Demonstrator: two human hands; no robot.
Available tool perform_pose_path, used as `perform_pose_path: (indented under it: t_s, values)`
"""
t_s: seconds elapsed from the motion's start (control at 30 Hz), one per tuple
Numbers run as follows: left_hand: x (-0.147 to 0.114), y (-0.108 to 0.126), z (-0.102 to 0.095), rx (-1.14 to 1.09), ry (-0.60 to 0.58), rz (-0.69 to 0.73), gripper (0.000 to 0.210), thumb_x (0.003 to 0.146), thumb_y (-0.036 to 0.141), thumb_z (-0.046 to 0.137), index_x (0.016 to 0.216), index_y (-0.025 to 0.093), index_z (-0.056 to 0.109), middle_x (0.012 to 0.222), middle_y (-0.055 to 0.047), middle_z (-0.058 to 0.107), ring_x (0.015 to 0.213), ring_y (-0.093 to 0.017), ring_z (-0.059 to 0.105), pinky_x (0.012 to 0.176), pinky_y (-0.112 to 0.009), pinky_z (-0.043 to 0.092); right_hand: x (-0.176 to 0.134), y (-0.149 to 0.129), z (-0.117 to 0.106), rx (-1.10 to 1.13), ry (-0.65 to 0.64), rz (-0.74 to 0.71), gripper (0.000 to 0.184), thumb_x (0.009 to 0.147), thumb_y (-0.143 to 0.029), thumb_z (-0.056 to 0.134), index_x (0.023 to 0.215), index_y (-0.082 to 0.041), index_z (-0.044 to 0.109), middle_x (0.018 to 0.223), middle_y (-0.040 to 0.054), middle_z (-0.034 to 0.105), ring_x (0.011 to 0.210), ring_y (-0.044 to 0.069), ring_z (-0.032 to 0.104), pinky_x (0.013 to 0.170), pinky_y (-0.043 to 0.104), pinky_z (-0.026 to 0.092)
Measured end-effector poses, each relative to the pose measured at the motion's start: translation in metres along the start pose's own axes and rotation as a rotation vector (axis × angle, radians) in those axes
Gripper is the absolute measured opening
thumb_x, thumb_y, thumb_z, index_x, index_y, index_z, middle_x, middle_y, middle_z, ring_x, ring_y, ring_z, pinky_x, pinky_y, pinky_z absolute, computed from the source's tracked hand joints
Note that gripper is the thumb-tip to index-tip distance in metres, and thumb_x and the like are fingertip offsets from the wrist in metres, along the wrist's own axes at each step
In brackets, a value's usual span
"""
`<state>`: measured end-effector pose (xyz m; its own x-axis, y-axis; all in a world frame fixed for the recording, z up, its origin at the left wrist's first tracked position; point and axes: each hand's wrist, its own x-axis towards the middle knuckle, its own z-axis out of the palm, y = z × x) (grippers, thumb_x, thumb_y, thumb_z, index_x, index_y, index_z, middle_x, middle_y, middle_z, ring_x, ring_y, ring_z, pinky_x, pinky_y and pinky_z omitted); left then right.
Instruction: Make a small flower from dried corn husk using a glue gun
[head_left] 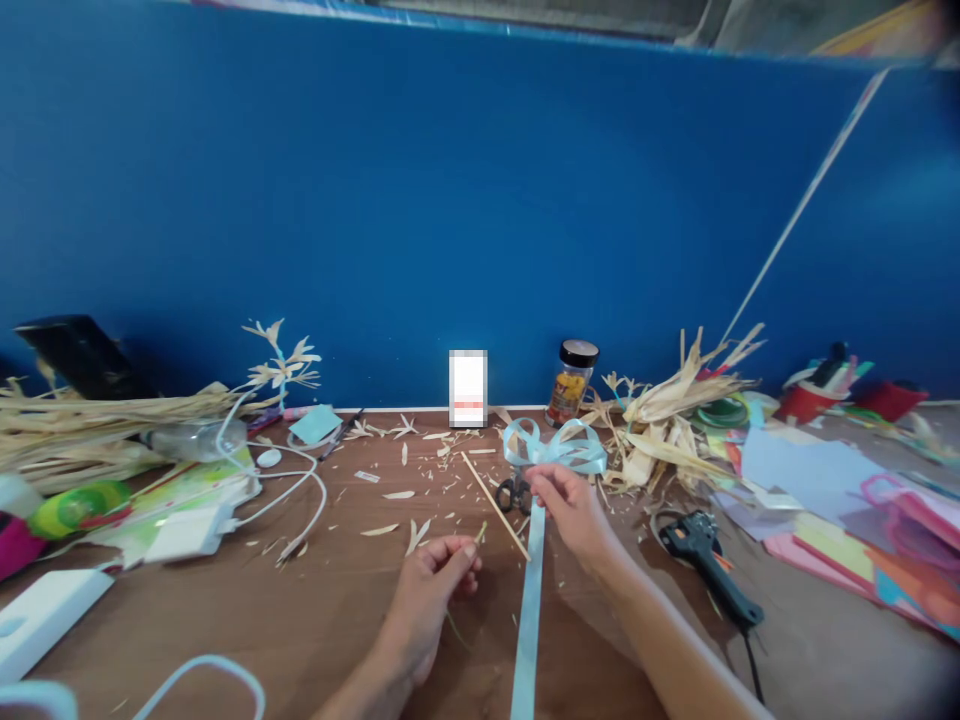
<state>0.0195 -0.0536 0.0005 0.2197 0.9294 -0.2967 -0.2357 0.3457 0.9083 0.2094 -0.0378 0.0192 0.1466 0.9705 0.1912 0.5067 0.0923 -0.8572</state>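
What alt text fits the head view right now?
Right hand pinches a light blue ribbon bow over a brown table; left hand holds a thin straw piece. Scissors, glue gun and dried husks lie nearby.

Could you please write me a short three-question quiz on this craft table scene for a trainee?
1. True or false: the right hand holds the light blue ribbon bow.
2. What does the left hand pinch? A) scissors B) a thin straw piece C) the jar
3. Which tool lies right of the right forearm?

Key:
1. True.
2. B, the thin straw piece.
3. The black glue gun.
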Motion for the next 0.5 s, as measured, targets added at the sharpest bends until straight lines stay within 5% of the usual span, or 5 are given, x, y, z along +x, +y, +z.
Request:
perform_pose_path:
  t_s: [0.17,0.5]
  values:
    - [0.000,-0.001,0.000,0.000,-0.025,0.010,0.019,0.065,0.031,0.066,0.070,0.013,0.063,0.060,0.002,0.058,0.049,-0.007,0.048,0.051,-0.018,0.038,0.004,-0.003,-0.010,-0.321,-0.089,-0.070,0.016,0.079,-0.024,0.044,0.082,-0.018,0.059,0.074,0.0023,0.062,0.069,0.016,0.055,0.064,0.025,0.038]
    - [0.001,-0.005,0.000,-0.004,-0.046,0.051,0.022,0.066,0.035,0.063,0.069,0.014,0.061,0.058,0.002,0.057,0.048,-0.008,0.048,0.053,-0.020,0.039,0.026,-0.015,0.016,-0.799,-0.202,0.039,0.016,0.080,-0.025,0.047,0.084,-0.017,0.060,0.090,0.0125,0.063,0.085,0.025,0.059,0.070,0.032,0.038]
